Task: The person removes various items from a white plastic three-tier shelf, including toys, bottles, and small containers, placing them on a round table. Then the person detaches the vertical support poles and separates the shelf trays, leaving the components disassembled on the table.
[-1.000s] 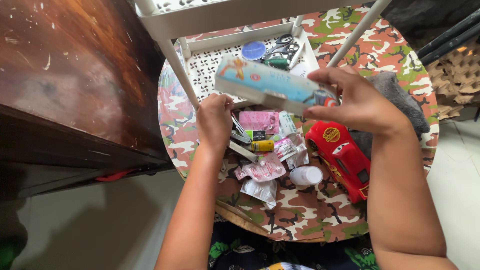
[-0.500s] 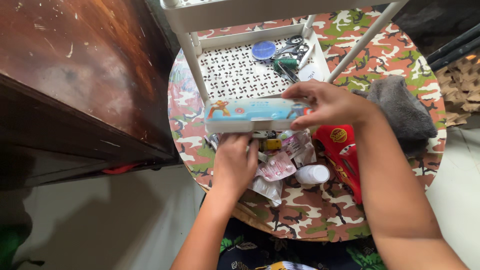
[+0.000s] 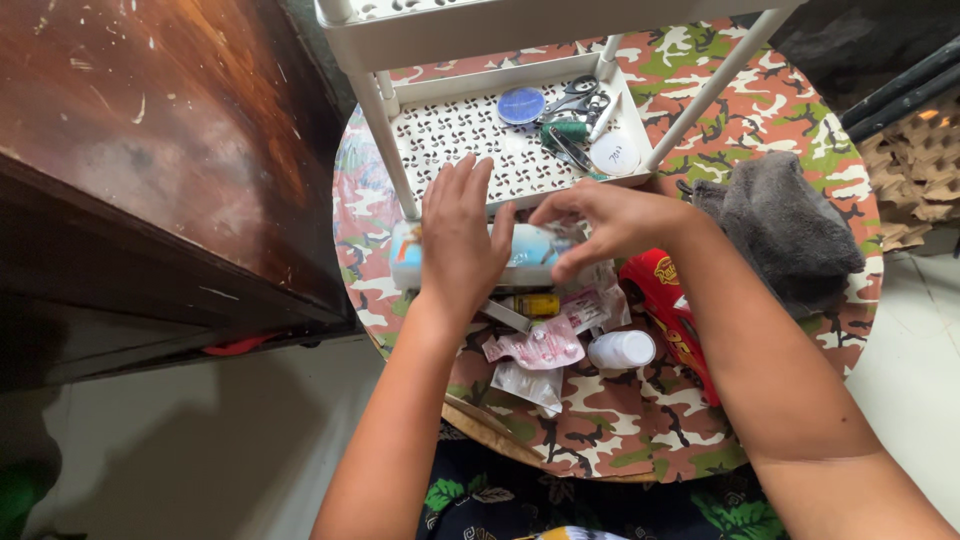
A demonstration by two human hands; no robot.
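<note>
Your left hand lies flat, fingers spread, over pale blue pencil case; right hand pinches its right end. Case sits on camouflage table, just before white rack tray. Judged rigid, light, smooth-skinned: grip both ends. Count: one case, one red toy car, one white bottle, one grey cloth.

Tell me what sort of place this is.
Probably a home corner: a small round table under a camouflage-print cover, a white plastic shelf rack with scissors, and a red toy car among medicine packets.
</note>
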